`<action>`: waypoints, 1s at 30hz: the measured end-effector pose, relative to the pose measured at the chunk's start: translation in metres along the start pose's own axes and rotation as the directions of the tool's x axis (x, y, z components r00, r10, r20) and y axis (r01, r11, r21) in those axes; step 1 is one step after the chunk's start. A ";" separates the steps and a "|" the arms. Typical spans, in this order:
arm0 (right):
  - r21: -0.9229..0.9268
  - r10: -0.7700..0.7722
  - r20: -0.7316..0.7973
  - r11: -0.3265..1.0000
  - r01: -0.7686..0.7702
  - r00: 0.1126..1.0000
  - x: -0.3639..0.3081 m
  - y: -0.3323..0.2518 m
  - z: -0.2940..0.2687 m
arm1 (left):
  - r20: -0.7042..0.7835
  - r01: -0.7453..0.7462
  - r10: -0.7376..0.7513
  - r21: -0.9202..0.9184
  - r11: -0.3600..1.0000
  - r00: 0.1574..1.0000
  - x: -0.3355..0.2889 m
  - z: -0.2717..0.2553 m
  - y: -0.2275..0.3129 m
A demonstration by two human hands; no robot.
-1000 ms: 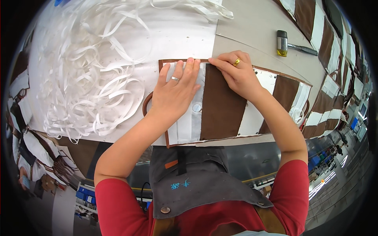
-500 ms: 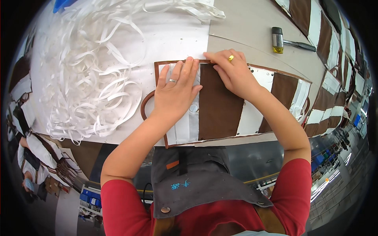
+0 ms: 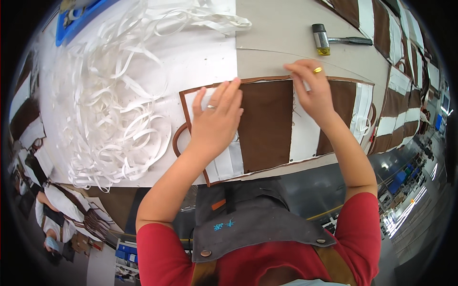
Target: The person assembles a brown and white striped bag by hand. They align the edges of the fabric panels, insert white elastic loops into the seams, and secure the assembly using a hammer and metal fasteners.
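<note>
A long bag panel (image 3: 265,128) of brown and white stripes, edged in brown piping, lies flat on the table. Brown loop handles stick out at its two ends; the left loop (image 3: 177,139) shows plainly. My left hand (image 3: 217,121) rests palm down on the white section at the panel's left end, its fingers stretched toward the far edge. Over that far edge, at a white stripe right of the middle, is my right hand (image 3: 312,90). Its thumb and forefinger are apart, with nothing visible held; the other fingers are partly curled.
A loose heap of white tape (image 3: 124,109) covers the table's left side. A mallet (image 3: 322,40) with a black-and-yellow head lies beyond the panel. At the far left is a blue tray (image 3: 78,24). More striped panels (image 3: 398,114) are piled at the right.
My right hand has moved right along the panel's far edge, away from my left hand. My left hand stays flat on the left end. The whole view has shifted slightly, showing more blue tray.
</note>
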State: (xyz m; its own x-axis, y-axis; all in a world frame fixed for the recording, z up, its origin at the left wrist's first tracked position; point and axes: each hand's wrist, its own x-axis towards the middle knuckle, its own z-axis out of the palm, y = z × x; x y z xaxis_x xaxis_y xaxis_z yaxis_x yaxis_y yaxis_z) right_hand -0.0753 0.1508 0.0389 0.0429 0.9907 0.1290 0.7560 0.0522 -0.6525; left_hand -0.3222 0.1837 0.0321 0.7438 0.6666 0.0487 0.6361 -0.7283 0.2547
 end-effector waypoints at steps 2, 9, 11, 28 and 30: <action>0.005 -0.064 0.067 0.998 0.064 0.996 -0.001 -0.006 0.008 | -0.017 -0.068 0.068 -0.035 0.997 0.998 0.003 0.009 0.007; -0.208 -0.338 0.195 0.903 0.376 0.921 -0.004 -0.004 0.026 | 0.024 -0.064 0.064 -0.032 0.997 0.998 0.005 0.019 0.011; -0.290 -0.401 0.213 0.845 0.449 0.891 -0.003 -0.009 0.025 | 0.008 -0.095 0.095 0.011 0.995 0.995 0.008 0.020 0.015; -0.400 -0.094 -0.109 0.915 0.043 0.990 -0.017 0.027 -0.044 | 0.065 -0.034 0.042 -0.110 0.993 0.997 0.015 0.004 0.020; -0.419 -0.033 -0.246 0.905 -0.076 0.969 -0.010 0.051 -0.058 | 0.037 -0.058 0.062 -0.117 0.991 0.997 0.018 0.006 0.028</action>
State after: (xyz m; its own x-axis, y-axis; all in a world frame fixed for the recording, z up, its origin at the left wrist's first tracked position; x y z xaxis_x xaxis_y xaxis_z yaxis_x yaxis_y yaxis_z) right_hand 0.0012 0.1364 0.0478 0.1777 0.9270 0.3303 0.9544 -0.0804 -0.2876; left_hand -0.2902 0.1745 0.0346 0.7891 0.6136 0.0286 0.5638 -0.7419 0.3629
